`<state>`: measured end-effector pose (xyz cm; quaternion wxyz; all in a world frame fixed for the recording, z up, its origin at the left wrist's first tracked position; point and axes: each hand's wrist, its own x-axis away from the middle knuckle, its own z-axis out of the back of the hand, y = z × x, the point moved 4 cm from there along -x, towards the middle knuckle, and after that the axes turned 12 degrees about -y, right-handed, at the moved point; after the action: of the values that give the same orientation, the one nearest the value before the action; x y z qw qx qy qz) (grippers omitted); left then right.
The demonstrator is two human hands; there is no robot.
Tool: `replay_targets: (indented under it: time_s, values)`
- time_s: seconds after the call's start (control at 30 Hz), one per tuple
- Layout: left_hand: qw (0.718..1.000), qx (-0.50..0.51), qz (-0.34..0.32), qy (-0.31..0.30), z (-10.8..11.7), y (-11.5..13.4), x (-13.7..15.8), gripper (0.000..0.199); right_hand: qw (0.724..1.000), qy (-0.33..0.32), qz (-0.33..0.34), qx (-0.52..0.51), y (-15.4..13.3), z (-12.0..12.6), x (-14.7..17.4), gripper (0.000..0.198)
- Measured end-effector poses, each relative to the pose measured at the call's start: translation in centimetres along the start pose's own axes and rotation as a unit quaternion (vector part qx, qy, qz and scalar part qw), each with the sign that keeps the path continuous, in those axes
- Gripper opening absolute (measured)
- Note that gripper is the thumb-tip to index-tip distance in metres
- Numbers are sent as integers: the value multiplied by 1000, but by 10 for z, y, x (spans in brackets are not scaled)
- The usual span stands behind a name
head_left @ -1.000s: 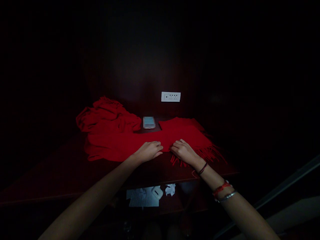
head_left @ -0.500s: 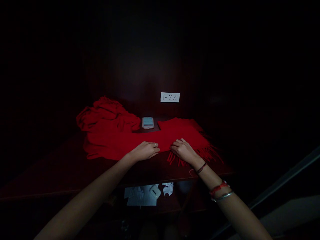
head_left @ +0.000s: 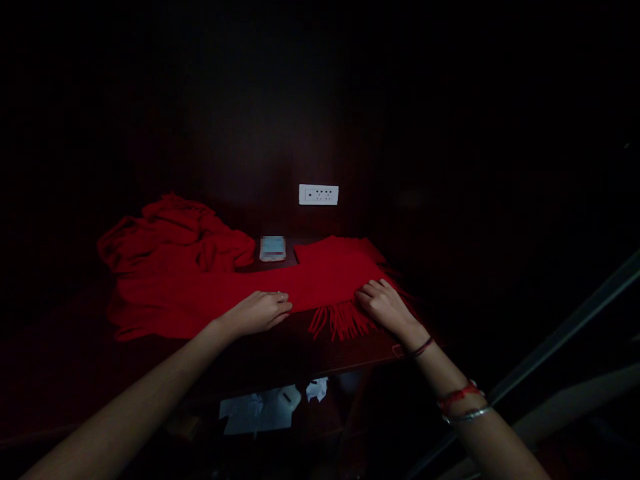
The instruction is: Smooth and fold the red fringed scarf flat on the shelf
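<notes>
A red fringed scarf (head_left: pixel 325 273) lies across the dark tabletop, its right end spread flat and its left part heaped in loose folds (head_left: pixel 185 237). My left hand (head_left: pixel 265 310), with a ring on one finger, pinches the scarf's near edge around its middle. Farther right, my right hand (head_left: pixel 383 303) has its fingers closed on the near right edge, just above the fringe (head_left: pixel 343 321). Strands hang toward me between the two hands. The fingertips of both hands are partly hidden.
Behind the scarf lies a phone (head_left: pixel 273 248) with a lit screen. A white socket panel (head_left: pixel 319 195) is on the dark wall. Below the table's front edge are white paper (head_left: pixel 255 413), a small white case (head_left: pixel 289 398) and crumpled paper (head_left: pixel 317 389).
My right hand has slid right along the scarf's edge, so the hands are farther apart. The view has turned a little to the right, shifting the scene left.
</notes>
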<state>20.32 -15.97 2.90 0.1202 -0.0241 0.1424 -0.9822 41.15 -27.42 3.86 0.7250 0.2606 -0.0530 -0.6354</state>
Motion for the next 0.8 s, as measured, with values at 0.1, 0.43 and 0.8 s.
replay_targets:
  time_s: [0.1, 0.43, 0.8]
  values:
    - [1000, 6, -3, -2, -2, -1, 0, 22, 1000, 1, -4, 4, 8, -3, 3, 13]
    - [985, 129, -60, -94, 17, -14, -20, 29, 998, 4, -62, -25, 17, -10, 10, 14]
    - [949, 254, 185, -35, 31, -51, -189, 39, 997, 0, -47, -69, 18, -11, 11, 15]
